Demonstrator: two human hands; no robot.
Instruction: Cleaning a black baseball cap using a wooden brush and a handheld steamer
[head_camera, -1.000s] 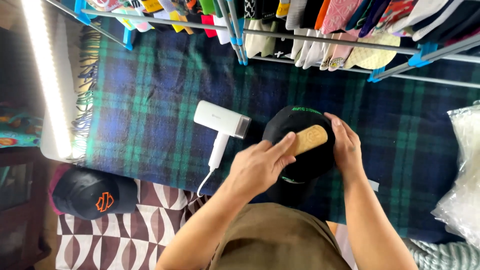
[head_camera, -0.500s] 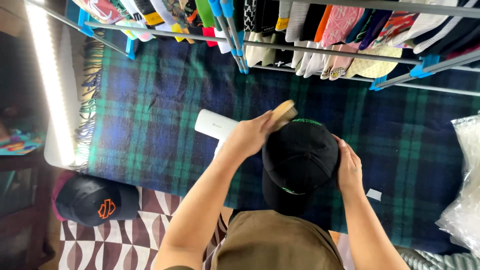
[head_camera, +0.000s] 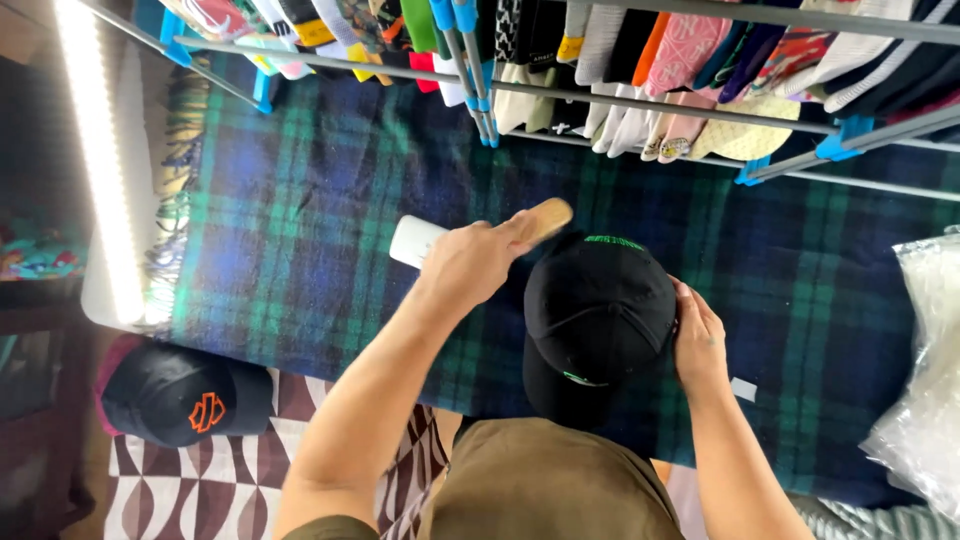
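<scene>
The left hand (head_camera: 470, 265) is closing its fingers around the handle of a wooden brush (head_camera: 543, 217), whose pale end is sticking out past the thumb and pointing up toward the rack; the bristle side is not showing, so whether it is touching anything cannot be told. The right hand (head_camera: 699, 340) is pressing flat, fingers together, against the right side of a black cap (head_camera: 598, 318), which is sitting crown-up on the counter (head_camera: 300, 250) (a surface draped in a blue and green plaid blanket), its brim pointing back toward the person. The brush is hovering just beside the cap's upper left edge. A white handheld appliance (head_camera: 414, 241) is lying on the blanket, mostly hidden behind the left wrist. Along the far edge, a metal rack (head_camera: 700, 100) is holding a row of hanging caps and garments in many colours. On the left, a long light bar (head_camera: 98, 160) is glowing. A second black cap with an orange emblem (head_camera: 180, 395) is resting lower left, and a clear plastic bag (head_camera: 925, 380) is bunching at the right edge.
</scene>
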